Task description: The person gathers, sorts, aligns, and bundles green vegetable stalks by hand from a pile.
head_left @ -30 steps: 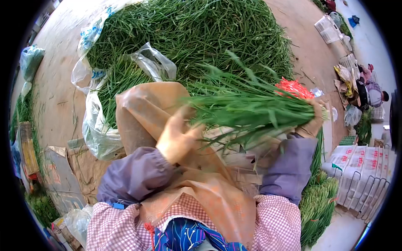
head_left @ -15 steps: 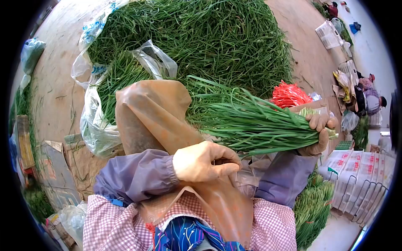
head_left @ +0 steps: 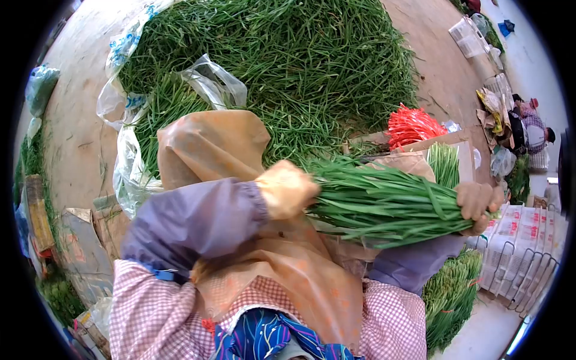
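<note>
My right hand (head_left: pixel 479 207) is wrapped round the pale stem end of a bunch of long green leaves (head_left: pixel 390 201), which lies sideways across my front. At the leaf tips is my left hand (head_left: pixel 289 189), blurred by motion, its fingers curled in against the tips. Behind the bunch, a smaller bundle with pale stems (head_left: pixel 444 165) rests on cardboard beside a heap of red ties (head_left: pixel 411 126). A translucent brown apron (head_left: pixel 216 144) covers my lap and knee.
Beyond my knee spreads a large heap of loose green leaves (head_left: pixel 276 60), with a clear plastic bag (head_left: pixel 129 171) at its left. Tied bundles (head_left: pixel 450 300) lie at lower right, near white crates (head_left: pixel 519 246). Another person (head_left: pixel 534 132) sits far right.
The bunch came down and towards me, its blurred leaves settling together. My left hand first dropped below the leaves with nothing visible in it, then rose to their tips and closed there.
</note>
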### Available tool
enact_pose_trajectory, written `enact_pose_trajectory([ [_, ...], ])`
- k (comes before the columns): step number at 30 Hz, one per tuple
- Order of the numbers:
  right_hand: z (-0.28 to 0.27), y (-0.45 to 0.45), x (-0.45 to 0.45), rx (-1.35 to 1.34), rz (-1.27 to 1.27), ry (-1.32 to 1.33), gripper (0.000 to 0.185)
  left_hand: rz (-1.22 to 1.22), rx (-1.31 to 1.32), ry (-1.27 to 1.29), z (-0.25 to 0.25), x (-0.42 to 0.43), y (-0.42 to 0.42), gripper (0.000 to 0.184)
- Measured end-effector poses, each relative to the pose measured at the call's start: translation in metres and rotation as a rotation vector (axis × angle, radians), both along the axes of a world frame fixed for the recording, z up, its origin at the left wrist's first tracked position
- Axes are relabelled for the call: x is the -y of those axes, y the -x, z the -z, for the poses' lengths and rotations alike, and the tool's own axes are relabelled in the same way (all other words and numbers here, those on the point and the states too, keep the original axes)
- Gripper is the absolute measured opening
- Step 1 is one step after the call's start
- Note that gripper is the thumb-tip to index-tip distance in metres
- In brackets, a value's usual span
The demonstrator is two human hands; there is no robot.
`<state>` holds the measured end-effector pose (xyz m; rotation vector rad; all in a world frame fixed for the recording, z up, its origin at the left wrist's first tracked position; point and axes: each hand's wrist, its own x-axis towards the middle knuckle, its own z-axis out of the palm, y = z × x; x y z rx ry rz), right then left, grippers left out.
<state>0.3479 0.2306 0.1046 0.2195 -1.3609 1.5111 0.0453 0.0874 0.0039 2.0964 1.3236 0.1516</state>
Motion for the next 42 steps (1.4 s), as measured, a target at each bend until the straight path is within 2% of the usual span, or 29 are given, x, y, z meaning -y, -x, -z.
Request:
enact_pose_trajectory([
  [2,-0.001,-0.018,-0.007,-0.044,-0.051,-0.065,0.027,-0.079,-0.043,0.072,0.008,0.022,0.026,0.015],
  [4,0.0,-0.031,-0.01,-0.102,-0.094,-0.105,0.028,-0.104,-0.289,0.06,0.007,0.034,0.044,0.015],
  [6,0.001,-0.037,-0.011,-0.177,-0.128,-0.125,0.03,-0.218,-0.296,-0.021,-0.012,0.034,0.059,0.015],
  [8,-0.005,-0.039,-0.012,-0.151,-0.185,-0.141,0.031,-0.448,-0.014,-0.236,-0.019,0.031,0.066,0.02],
  [10,-0.012,-0.041,-0.011,-0.123,-0.248,-0.159,0.031,-0.724,0.345,-0.06,-0.045,0.023,0.062,0.021],
  [13,-0.013,-0.042,-0.013,-0.08,-0.255,-0.177,0.032,-0.875,0.963,-0.021,-0.043,0.017,0.048,0.022],
  [17,-0.012,-0.037,-0.016,-0.047,-0.301,-0.186,0.031,-0.834,1.037,0.309,-0.052,0.02,0.022,0.023],
  [18,-0.01,-0.035,-0.016,-0.072,-0.294,-0.165,0.03,-0.744,0.871,0.245,-0.052,0.021,0.018,0.024],
  [20,-0.004,-0.028,-0.015,-0.126,-0.278,-0.12,0.029,-0.466,0.782,-0.019,-0.049,0.023,0.009,0.029],
  [22,0.002,-0.018,-0.01,-0.138,-0.214,-0.043,0.027,-0.289,0.763,-0.215,-0.046,0.021,-0.004,0.034],
  [23,0.004,-0.015,-0.009,-0.143,-0.182,-0.006,0.026,-0.225,0.619,-0.194,-0.048,0.02,-0.01,0.034],
  [24,0.005,-0.015,-0.009,-0.147,-0.17,0.017,0.026,-0.197,0.533,-0.252,-0.039,0.017,-0.016,0.026],
  [26,0.008,-0.015,-0.01,-0.156,-0.144,0.062,0.026,-0.194,0.412,-0.185,-0.028,0.007,-0.016,0.017],
  [28,0.012,-0.02,-0.012,-0.128,-0.148,0.071,0.027,-0.198,0.451,-0.242,-0.024,0.003,-0.006,0.015],
  [30,0.017,-0.023,-0.01,-0.117,-0.096,0.103,0.028,-0.23,0.527,-0.373,-0.021,0.006,0.008,0.016],
  [32,0.02,-0.026,-0.014,-0.101,-0.14,0.104,0.028,-0.264,0.488,-0.361,-0.021,0.01,0.027,0.016],
  [34,0.021,-0.026,-0.017,-0.099,-0.144,0.112,0.027,-0.273,0.62,-0.316,-0.018,0.01,0.042,0.016],
  [35,0.02,-0.026,-0.017,-0.093,-0.171,0.156,0.026,-0.352,0.57,-0.138,-0.024,0.015,0.047,0.019],
  [38,0.026,-0.024,-0.018,-0.042,-0.113,0.238,0.024,-0.656,0.643,0.223,-0.042,0.018,0.044,0.024],
  [39,0.027,-0.025,-0.019,-0.015,-0.093,0.271,0.022,-0.728,0.917,0.228,-0.025,0.017,0.043,0.026],
  [42,0.034,-0.026,-0.023,-0.036,0.048,0.369,0.02,-1.017,1.287,0.276,-0.007,0.01,0.052,0.025],
])
